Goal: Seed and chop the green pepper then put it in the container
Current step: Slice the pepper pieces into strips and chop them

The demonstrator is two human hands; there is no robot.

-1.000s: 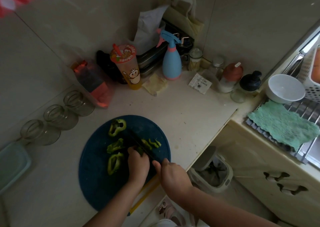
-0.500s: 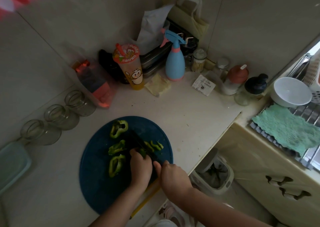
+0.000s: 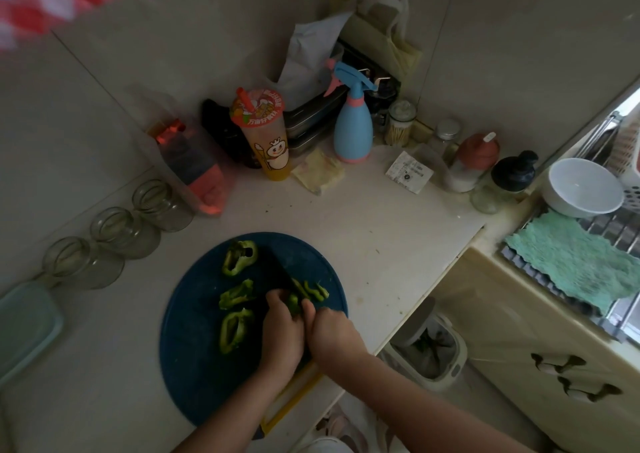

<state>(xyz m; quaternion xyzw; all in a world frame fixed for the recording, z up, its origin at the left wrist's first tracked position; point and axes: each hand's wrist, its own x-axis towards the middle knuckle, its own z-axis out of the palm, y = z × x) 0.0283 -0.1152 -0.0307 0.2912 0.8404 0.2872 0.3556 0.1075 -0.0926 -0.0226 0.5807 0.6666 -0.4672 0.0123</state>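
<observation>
A round dark blue cutting board [image 3: 194,376] lies on the counter. Three green pepper rings [image 3: 239,257] lie on its left half, and cut strips [image 3: 315,290] lie at its right. My left hand [image 3: 282,331] holds down a pepper piece [image 3: 293,303] with curled fingers. My right hand [image 3: 334,329] grips a dark knife [image 3: 282,272] whose blade lies across the board beside that piece; the handle is hidden in my fist. A pale green container [image 3: 24,328] sits at the far left edge.
Three glass jars [image 3: 114,234] line the left wall. A bottle, a printed cup [image 3: 266,134], a blue spray bottle [image 3: 353,123] and small jars stand at the back. A white bowl [image 3: 581,186] and teal cloth [image 3: 575,262] lie right. A bin [image 3: 429,345] stands below the counter edge.
The knife and my right hand have shifted slightly along the pepper piece, my left hand staying on it. The camera view has tilted a little.
</observation>
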